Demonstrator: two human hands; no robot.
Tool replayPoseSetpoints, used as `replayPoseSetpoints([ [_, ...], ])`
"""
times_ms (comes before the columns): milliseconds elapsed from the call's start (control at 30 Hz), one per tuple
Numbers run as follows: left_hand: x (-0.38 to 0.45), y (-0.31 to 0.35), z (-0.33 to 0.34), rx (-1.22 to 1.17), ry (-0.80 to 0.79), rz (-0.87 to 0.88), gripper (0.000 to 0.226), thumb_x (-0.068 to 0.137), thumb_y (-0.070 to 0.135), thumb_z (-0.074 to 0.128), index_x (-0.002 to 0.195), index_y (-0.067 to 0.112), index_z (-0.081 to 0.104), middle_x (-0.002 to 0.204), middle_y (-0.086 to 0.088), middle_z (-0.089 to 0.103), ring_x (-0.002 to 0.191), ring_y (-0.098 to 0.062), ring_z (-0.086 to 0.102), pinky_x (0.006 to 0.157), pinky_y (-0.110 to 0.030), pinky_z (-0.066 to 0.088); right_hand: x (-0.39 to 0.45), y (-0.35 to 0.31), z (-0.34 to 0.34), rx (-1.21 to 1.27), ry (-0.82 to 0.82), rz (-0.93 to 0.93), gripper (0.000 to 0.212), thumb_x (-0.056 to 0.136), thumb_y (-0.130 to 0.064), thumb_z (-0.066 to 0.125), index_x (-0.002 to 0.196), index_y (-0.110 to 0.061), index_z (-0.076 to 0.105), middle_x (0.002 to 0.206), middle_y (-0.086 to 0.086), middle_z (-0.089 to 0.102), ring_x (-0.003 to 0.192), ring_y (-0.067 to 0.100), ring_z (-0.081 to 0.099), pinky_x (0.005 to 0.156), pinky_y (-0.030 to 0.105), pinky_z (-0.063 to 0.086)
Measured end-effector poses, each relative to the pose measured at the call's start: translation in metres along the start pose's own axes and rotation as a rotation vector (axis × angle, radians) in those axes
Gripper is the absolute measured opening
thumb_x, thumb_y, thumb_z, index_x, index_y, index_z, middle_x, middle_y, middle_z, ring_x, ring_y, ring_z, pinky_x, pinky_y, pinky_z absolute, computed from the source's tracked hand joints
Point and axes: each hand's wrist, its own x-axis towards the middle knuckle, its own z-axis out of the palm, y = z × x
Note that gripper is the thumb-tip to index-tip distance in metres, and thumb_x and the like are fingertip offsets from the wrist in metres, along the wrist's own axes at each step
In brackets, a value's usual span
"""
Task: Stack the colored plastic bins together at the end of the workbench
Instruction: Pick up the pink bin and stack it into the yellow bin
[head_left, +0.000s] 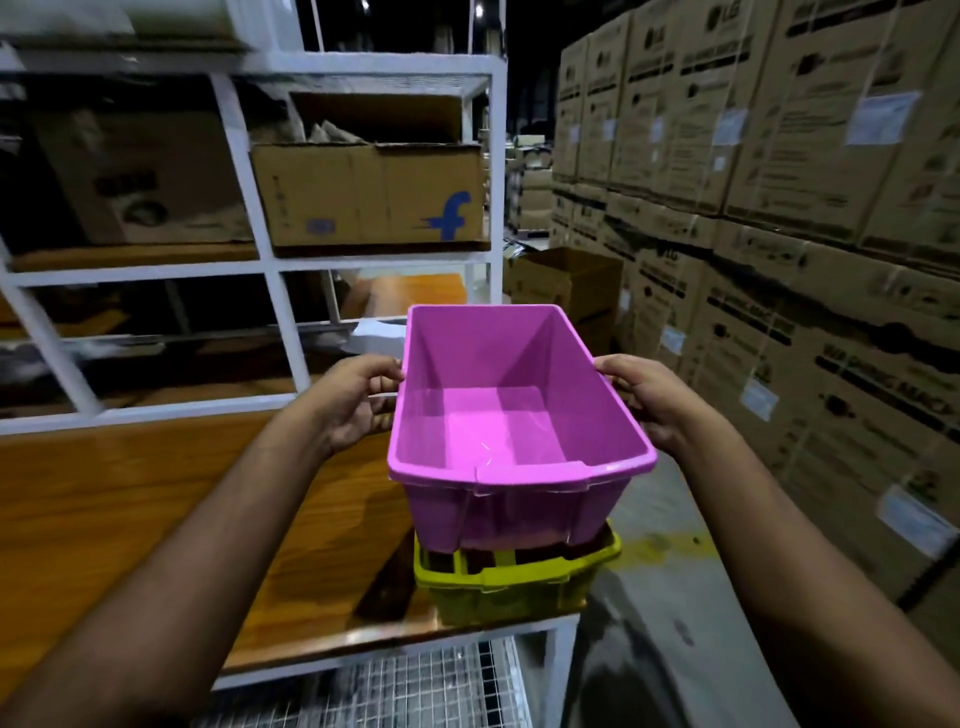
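Both hands, left (358, 400) and right (641, 397), pinch the pink bin (514, 426) by its rims, directly over the yellow bin (511, 584) at the workbench (156, 499) corner. Stacked cartons (789, 171) wall the right; a shelf box (369, 195) sits behind.

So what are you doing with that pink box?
A person holds the pink bin by its two long sides, left hand and right hand gripping the rim. It is empty and sits low over a yellow bin at the end of the workbench, its bottom already dipping inside. It looks about to be nested in.
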Motion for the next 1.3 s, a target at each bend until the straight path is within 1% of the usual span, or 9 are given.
replayPoseSetpoints([
  [167,0.004,-0.009,0.0,-0.007,0.018,0.003,0.014,0.088,0.008,0.047,0.091,0.012,0.059,0.055,0.003,0.061,0.044,-0.008,0.059,0.042,-0.018,0.047,0.006,0.0,-0.004,-0.066,-0.028,0.017,0.022,0.095,-0.018,0.054,0.103,-0.006,0.071,0.043,-0.008,0.045,0.031,0.005,0.033,0.034,0.018,0.025],
  [367,0.012,-0.02,0.0,-0.023,0.009,-0.019,0.016,0.088,0.007,0.048,0.098,0.011,0.059,0.066,-0.001,0.057,0.046,-0.008,0.06,0.041,-0.019,0.048,0.004,0.006,-0.006,-0.092,-0.029,0.04,0.023,0.095,-0.018,0.055,0.106,-0.003,0.069,0.044,-0.007,0.05,0.032,0.004,0.038,0.034,0.017,0.029],
  [467,0.015,-0.031,-0.003,-0.021,0.027,-0.042,0.014,0.088,0.006,0.048,0.09,0.011,0.061,0.066,-0.001,0.059,0.049,-0.009,0.06,0.041,-0.02,0.049,0.005,0.014,-0.004,-0.111,-0.022,0.061,0.018,0.095,-0.017,0.055,0.099,-0.007,0.07,0.057,-0.001,0.056,0.035,0.004,0.047,0.033,0.017,0.035],
  [533,0.017,-0.04,-0.005,-0.02,0.022,-0.064,0.015,0.089,0.006,0.048,0.094,0.011,0.061,0.072,-0.002,0.056,0.056,-0.011,0.057,0.042,-0.02,0.049,0.006,0.022,-0.003,-0.153,-0.011,0.072,0.016,0.095,-0.016,0.055,0.096,-0.008,0.07,0.063,0.002,0.06,0.038,0.005,0.052,0.033,0.017,0.036],
  [600,0.019,-0.05,-0.007,-0.004,0.016,-0.073,0.017,0.089,0.005,0.048,0.101,0.01,0.06,0.079,-0.004,0.057,0.063,-0.013,0.057,0.044,-0.022,0.051,0.009,0.033,-0.004,-0.213,0.015,0.089,0.018,0.096,-0.016,0.054,0.101,-0.007,0.069,0.07,0.005,0.063,0.044,0.007,0.056,0.034,0.016,0.037],
  [733,0.025,-0.071,-0.009,0.027,0.045,-0.077,0.023,0.087,0.0,0.051,0.106,0.011,0.06,0.08,-0.004,0.061,0.058,-0.01,0.062,0.048,-0.024,0.054,0.016,0.055,-0.008,-0.288,0.023,0.128,0.021,0.097,-0.017,0.052,0.106,-0.009,0.069,0.084,0.008,0.065,0.059,0.013,0.06,0.043,0.017,0.041],
  [867,0.029,-0.088,-0.01,0.092,0.058,-0.098,0.025,0.087,-0.003,0.052,0.108,0.007,0.062,0.079,-0.005,0.065,0.052,-0.007,0.063,0.045,-0.024,0.053,0.016,0.069,-0.011,-0.324,0.027,0.157,0.02,0.098,-0.017,0.052,0.105,-0.01,0.069,0.084,0.006,0.066,0.063,0.014,0.062,0.048,0.02,0.046],
  [1100,0.031,-0.11,-0.013,0.18,0.103,-0.098,0.025,0.089,-0.004,0.054,0.112,0.0,0.063,0.09,-0.014,0.065,0.066,-0.017,0.06,0.047,-0.023,0.054,0.014,0.083,-0.012,-0.398,0.034,0.14,0.017,0.098,-0.016,0.053,0.104,-0.012,0.068,0.08,0.004,0.063,0.059,0.013,0.055,0.046,0.02,0.046],
  [1300,0.035,-0.122,-0.019,0.229,0.144,-0.103,0.027,0.087,-0.002,0.058,0.114,-0.001,0.062,0.095,-0.017,0.065,0.073,-0.02,0.059,0.059,-0.027,0.054,0.017,0.094,-0.013,-0.439,0.083,0.12,0.017,0.097,-0.02,0.056,0.103,-0.009,0.068,0.079,0.005,0.063,0.058,0.014,0.056,0.043,0.018,0.044],
])
